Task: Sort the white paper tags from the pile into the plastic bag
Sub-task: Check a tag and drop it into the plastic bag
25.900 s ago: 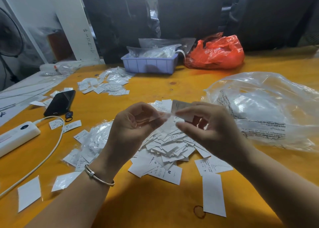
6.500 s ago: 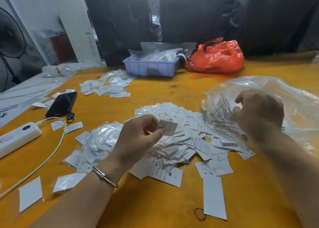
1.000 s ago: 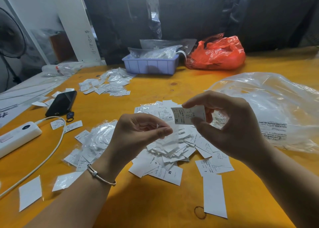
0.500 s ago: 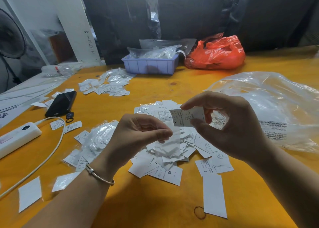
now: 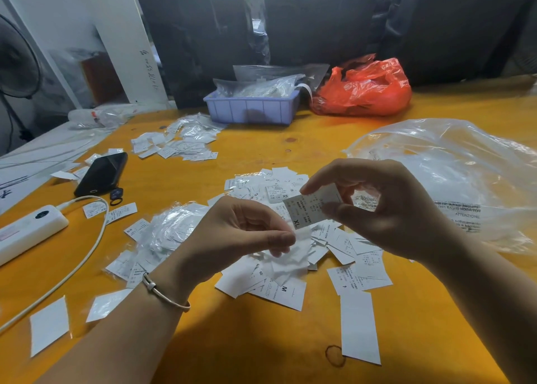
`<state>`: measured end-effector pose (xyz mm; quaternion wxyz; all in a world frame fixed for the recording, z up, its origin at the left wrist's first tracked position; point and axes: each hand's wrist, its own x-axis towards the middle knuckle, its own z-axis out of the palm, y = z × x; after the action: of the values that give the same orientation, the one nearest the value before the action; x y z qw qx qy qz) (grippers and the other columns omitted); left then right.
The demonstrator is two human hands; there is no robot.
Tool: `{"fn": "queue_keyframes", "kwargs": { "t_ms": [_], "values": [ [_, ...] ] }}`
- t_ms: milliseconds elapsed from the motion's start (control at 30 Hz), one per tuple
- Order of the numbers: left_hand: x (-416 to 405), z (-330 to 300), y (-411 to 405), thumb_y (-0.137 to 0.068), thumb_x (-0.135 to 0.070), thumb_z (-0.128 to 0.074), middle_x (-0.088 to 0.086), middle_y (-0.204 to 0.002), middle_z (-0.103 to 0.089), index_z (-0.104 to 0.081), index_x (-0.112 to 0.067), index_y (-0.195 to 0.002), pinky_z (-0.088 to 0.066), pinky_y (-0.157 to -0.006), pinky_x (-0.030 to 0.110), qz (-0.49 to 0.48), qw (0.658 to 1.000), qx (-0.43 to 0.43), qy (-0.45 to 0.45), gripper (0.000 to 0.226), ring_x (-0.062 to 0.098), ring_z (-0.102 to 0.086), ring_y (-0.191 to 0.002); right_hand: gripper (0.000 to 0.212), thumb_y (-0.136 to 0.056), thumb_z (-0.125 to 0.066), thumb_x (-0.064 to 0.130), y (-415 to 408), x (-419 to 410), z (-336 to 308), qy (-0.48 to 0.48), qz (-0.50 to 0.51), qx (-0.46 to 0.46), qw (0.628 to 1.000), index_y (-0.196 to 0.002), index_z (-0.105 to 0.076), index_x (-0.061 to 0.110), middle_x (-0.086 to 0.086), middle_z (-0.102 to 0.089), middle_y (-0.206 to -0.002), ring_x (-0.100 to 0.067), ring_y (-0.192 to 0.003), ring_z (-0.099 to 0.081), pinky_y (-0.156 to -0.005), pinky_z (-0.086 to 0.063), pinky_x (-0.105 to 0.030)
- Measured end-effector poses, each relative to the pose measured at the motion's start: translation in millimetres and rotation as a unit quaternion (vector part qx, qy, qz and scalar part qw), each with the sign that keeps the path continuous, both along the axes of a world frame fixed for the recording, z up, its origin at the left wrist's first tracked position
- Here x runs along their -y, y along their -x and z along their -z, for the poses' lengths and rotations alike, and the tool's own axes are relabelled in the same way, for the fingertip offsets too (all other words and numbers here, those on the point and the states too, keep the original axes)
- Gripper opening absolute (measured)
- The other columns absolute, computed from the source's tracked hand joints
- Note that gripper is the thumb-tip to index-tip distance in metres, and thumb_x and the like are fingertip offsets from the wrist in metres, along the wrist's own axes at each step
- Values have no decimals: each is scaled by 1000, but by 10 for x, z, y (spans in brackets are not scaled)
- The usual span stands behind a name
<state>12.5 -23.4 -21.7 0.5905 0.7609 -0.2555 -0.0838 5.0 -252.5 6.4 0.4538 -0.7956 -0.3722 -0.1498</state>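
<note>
- Light falls softly from above and ahead, leaving the glossy orange-yellow wooden table (image 5: 261, 340) evenly bright.
- Both forearms cast dark, blurred shadows on it toward the viewer.
- The crumpled clear plastic bag (image 5: 453, 174) carries white glare.
- The backdrop is dim.
- Wide-angle distortion bends the edges; focus is sharp.
</note>
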Motion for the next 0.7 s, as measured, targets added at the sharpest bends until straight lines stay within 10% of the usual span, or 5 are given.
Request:
{"fn": "queue_keyframes", "kwargs": {
  "t_ms": [400,700],
  "values": [
    [4,-4,11,-72,-29,-79,5,-73,-75,-80,-23,-75,-54,-67,22,20,999,-37,-13,7,16,-69,-63,29,-82,-58,5,-12,-9,2,42,-4,-4,999,-97,-74,22,8,-72,-85,-14,-66,-54,-55,-45,-18],
    [7,2,-6,-72,-25,-82,10,-75,-75,-80,-16,-78,-55,-62,23,14,999,-45,-7,10,17,-68,-62,34,-76,-54,-3,9,-20,-7,45,-27,-63,997,-93,-76,17,-5,-71,-81,-23,-67,-57,-59,-48,-36]
  ]
}}
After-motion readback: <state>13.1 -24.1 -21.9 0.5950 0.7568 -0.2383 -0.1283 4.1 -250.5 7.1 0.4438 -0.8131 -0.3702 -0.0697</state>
